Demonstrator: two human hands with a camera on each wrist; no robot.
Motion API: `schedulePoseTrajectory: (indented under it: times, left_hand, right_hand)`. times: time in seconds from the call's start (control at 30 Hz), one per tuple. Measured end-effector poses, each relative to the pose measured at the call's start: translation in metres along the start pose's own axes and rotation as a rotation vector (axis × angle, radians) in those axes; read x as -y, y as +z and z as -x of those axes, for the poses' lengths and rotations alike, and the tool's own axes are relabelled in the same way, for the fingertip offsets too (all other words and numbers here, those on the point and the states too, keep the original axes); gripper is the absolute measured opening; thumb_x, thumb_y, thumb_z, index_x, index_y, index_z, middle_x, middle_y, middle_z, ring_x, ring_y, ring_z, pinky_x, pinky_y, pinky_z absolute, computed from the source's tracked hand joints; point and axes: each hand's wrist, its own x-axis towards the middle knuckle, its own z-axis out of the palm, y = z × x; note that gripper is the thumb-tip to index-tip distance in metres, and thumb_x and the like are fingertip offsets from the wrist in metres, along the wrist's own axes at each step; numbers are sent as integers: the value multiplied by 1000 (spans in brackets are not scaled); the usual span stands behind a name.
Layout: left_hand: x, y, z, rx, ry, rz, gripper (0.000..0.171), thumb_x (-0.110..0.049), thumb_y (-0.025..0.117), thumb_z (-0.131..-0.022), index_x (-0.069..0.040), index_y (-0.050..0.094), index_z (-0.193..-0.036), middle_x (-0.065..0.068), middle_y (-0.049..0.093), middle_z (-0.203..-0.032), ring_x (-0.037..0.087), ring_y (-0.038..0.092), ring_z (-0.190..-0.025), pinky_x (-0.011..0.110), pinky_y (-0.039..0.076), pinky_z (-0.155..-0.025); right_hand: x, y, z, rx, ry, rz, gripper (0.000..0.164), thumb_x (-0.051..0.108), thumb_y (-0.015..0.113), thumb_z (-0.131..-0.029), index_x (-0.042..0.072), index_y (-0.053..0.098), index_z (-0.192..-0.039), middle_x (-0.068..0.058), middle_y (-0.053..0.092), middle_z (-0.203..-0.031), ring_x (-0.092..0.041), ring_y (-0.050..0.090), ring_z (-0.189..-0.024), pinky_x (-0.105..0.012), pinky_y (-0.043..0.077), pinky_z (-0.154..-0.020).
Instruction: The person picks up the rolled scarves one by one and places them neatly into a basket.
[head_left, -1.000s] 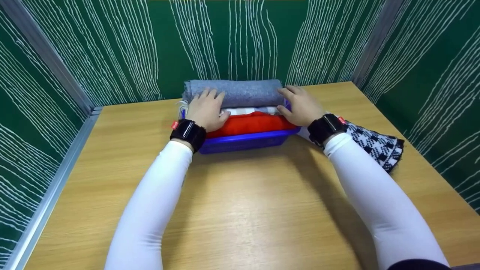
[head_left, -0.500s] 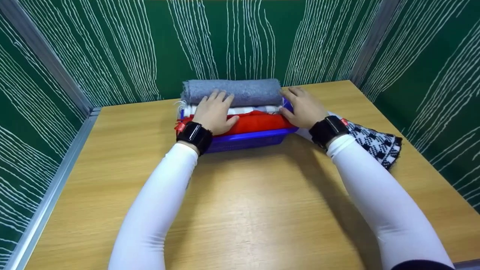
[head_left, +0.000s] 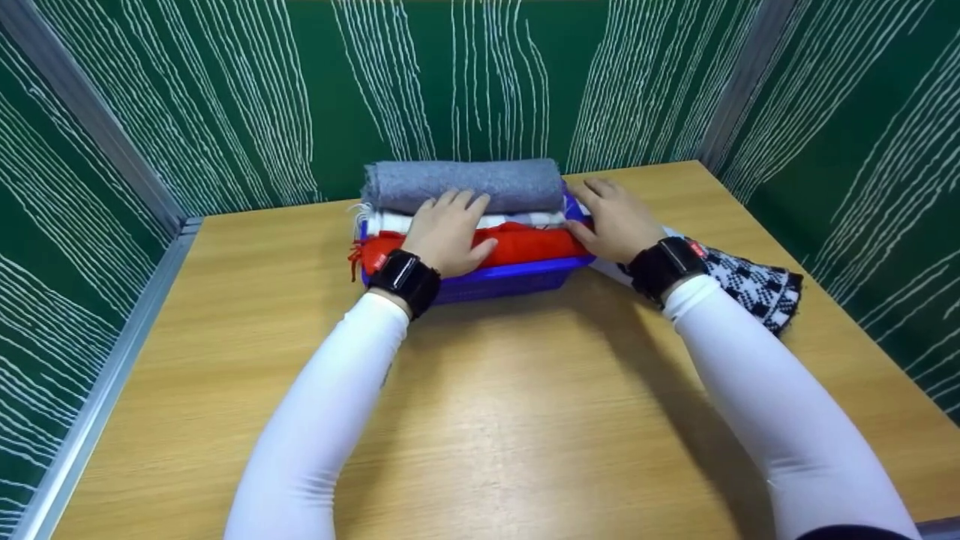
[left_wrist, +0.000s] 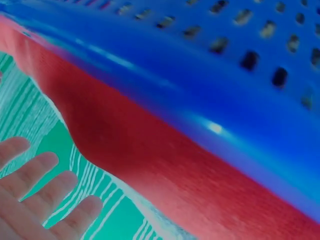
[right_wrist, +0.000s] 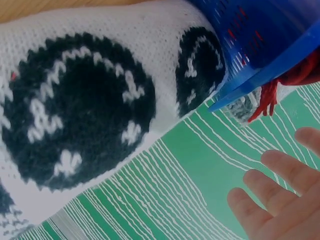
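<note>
A blue perforated plastic basket [head_left: 517, 282] sits at the back of the table, packed with folded and rolled cloths. At its front lies a red fringed cloth [head_left: 525, 241], behind it a white checked one [head_left: 386, 222], then a grey rolled cloth [head_left: 465, 180]. My left hand [head_left: 448, 234] is over the red cloth, fingers spread and fairly straight toward the grey roll. My right hand [head_left: 619, 223] is at the basket's right end, fingers extended, thumb near the red cloth's end. In the left wrist view the fingers [left_wrist: 62, 192] appear apart from the red cloth [left_wrist: 165, 165].
A white knitted cloth with black patterns [right_wrist: 165, 65] lies beside the basket's right end, its houndstooth part [head_left: 757, 289] reaching right under my right forearm. Green walls with white lines [head_left: 502, 82] rise behind and at both sides of the wooden table [head_left: 480, 420].
My left hand has slid right and slightly nearer along the red cloth, uncovering its fringed left end. My right hand has shifted slightly right. The basket and cloths stay nearly in place.
</note>
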Motion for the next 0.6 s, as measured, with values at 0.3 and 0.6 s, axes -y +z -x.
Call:
schedulePoseTrajectory:
  times: [0.3,0.6]
  left_hand:
    - [-10,2,0,4,13,3,73,-52,56,-108,-13,40,-168,15,48,-169,37,44,-157,58,37,-129]
    - [-19,4,2,0,37,9,73,-52,57,-108,-14,41,-168,14,50,-168,37,46,-156,57,39,-128]
  right_hand:
    - [-8,-4,9,-3,-2,-8,65,29,63,-107,0,45,-162,-37,43,-164,-57,38,-154,-69,30,-128]
    - [-18,-3,16,10,-1,-10,64,27,62,-107,-1,45,-162,-37,43,-163,-57,39,-153,-70,31,-128]
